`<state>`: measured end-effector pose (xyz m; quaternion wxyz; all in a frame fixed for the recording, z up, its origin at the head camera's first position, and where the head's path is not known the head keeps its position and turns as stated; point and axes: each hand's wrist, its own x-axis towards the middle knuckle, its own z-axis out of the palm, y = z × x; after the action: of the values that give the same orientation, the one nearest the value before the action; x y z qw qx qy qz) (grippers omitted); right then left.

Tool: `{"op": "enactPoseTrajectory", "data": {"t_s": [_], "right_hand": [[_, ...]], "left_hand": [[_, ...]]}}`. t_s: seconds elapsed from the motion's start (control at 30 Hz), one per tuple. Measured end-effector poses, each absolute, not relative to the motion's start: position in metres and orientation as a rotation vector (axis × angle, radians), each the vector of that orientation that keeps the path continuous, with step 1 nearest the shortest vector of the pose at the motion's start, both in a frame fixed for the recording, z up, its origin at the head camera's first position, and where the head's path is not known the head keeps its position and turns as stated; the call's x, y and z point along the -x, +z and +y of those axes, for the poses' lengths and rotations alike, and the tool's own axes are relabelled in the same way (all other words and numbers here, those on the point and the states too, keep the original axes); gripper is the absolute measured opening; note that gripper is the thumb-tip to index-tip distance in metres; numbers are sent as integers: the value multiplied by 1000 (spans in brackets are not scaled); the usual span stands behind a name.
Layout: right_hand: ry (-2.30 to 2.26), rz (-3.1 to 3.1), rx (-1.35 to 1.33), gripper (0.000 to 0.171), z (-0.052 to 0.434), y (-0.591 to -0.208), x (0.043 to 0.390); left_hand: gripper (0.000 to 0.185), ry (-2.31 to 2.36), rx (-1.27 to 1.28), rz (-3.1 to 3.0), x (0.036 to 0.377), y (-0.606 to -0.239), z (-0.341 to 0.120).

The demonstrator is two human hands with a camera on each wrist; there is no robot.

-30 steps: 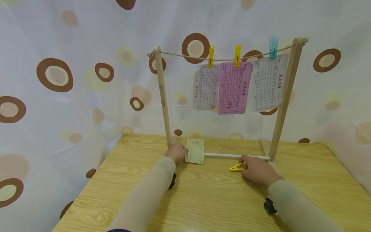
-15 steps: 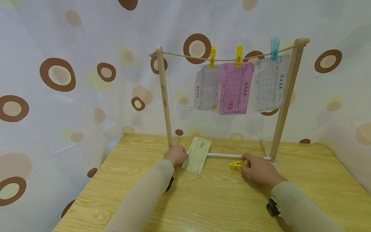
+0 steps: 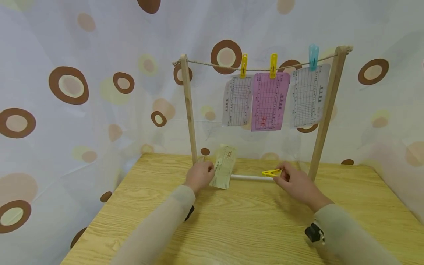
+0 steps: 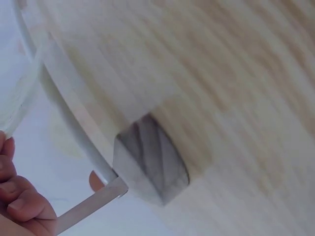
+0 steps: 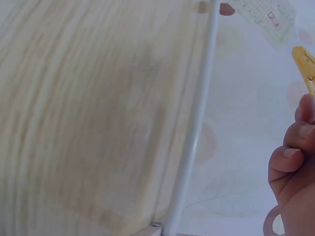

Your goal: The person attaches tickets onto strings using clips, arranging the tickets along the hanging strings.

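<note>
My left hand (image 3: 200,175) pinches the left edge of a pale yellow printed slip (image 3: 225,167), which stands tilted in front of the white rod. In the left wrist view the slip (image 4: 22,98) shows edge-on above the curled fingers (image 4: 29,201). My right hand (image 3: 296,182) holds a yellow clothespin (image 3: 271,173) by one end, its other end pointing left toward the slip. The right wrist view shows this clothespin (image 5: 306,64) beyond the fingertips, with a corner of the slip (image 5: 270,19) farther off.
A wooden frame (image 3: 189,110) carries a rope (image 3: 212,64). From it hang a white slip (image 3: 237,101), a pink slip (image 3: 269,101) and another white slip (image 3: 309,95), under two yellow clothespins and one blue clothespin (image 3: 313,57). A white rod (image 3: 251,177) joins the posts low down.
The pale yellow slip has turned in my left hand and risen from the table. My right hand has lifted the yellow clothespin from near the table to about the rod's height.
</note>
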<state>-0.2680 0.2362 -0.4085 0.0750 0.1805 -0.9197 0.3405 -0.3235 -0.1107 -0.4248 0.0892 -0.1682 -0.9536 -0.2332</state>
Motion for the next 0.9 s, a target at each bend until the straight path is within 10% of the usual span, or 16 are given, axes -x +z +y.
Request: {"op": "enactPoseTrajectory", "data": {"t_s": [0.9], "right_hand": [[664,-2629,-791,25,214,-302,262]], "left_hand": [[21,-1243,478,-2554,303,-391,-138]]}}
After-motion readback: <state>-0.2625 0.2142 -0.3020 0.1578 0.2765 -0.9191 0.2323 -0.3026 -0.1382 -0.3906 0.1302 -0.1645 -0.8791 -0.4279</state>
